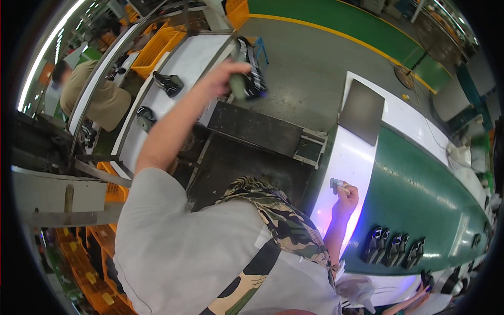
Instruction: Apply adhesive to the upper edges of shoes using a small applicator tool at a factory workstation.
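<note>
Up at the top middle, left hand (227, 73) stretched way out on a bare arm, fingers curled around a small greyish-green piece (239, 85), held over the near edge of a white conveyor table (194, 55). Right beside that piece, a black shoe upper with pale stripes (254, 71), touching or almost touching, hard to tell which. Two more dark shoe parts (169, 83) lying on the same white table, further left, well apart from the hand. Orange crates (155, 47) behind that table, plus another person in a tan top (100, 97) bent over the far side.

Over on the right, right hand (346, 197) closed into a fist, pinching a small grey bit (336, 184) that sticks out the top, resting against the shiny white edge of a green belt (420, 189). Purple glow on the white strip just under the wrist. Row of black shoe parts (394, 249) on the green belt, lower right, near but clear of the hand. Dark flat panel (362, 110) lying on the white surface further up. Someone else's hand (415, 302) poking in at the bottom right corner.
</note>
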### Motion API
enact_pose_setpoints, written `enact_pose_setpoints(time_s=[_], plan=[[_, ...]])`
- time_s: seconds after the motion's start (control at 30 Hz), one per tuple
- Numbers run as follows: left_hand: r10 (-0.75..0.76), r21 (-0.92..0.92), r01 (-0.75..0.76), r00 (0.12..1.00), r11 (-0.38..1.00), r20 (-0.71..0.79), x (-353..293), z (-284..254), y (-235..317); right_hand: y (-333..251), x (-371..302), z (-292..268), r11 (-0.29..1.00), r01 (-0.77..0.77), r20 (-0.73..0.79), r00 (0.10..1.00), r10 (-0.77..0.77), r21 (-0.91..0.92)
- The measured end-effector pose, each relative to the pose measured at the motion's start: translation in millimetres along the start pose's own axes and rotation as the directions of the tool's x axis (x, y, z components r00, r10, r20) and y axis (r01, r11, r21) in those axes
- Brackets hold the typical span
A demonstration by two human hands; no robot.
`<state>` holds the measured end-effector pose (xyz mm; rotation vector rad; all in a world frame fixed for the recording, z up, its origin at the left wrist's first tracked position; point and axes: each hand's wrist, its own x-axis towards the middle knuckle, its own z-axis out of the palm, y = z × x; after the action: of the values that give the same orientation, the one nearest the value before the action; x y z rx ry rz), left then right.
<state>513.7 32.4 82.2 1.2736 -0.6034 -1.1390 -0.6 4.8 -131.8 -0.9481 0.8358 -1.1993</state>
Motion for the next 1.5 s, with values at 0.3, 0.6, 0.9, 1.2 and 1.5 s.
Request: enact_pose_setpoints(time_s=[0.3, 0.6, 0.9, 1.2, 1.5], plan=[[-0.017, 0.361, 0.274, 0.817, 0.892, -0.577, 29.6, -235.2, 90.0, 8.7, 35.9, 71.3, 0.997, -0.072, 0.132, 0.988, 0.074, -0.021], [-0.099, 0.665, 0.534, 0.812, 0.523, -0.575, 53.1, -281.6, 56.1, 21.4, 29.0, 86.0, 0.979, -0.176, 0.120, 0.975, 0.188, -0.107], [0.084, 0.756, 0.650, 0.760, -0.082, -0.644, -18.1, -283.1, 72.5, 36.0, 23.1, 81.0, 0.978, -0.197, 0.090, 0.975, 0.202, -0.062], [-0.162, 0.633, 0.768, 0.640, 0.097, -0.751, -74.6, -305.7, 72.9, 43.4, 15.0, 71.1, 0.969, -0.249, 0.134, 0.960, 0.246, 0.002], [-0.449, 0.359, 0.922, 0.384, 0.143, -0.807, -125.3, -332.7, 59.1, 50.2, 10.9, 41.1, 0.981, -0.190, 0.049, 0.981, 0.187, 0.048]])
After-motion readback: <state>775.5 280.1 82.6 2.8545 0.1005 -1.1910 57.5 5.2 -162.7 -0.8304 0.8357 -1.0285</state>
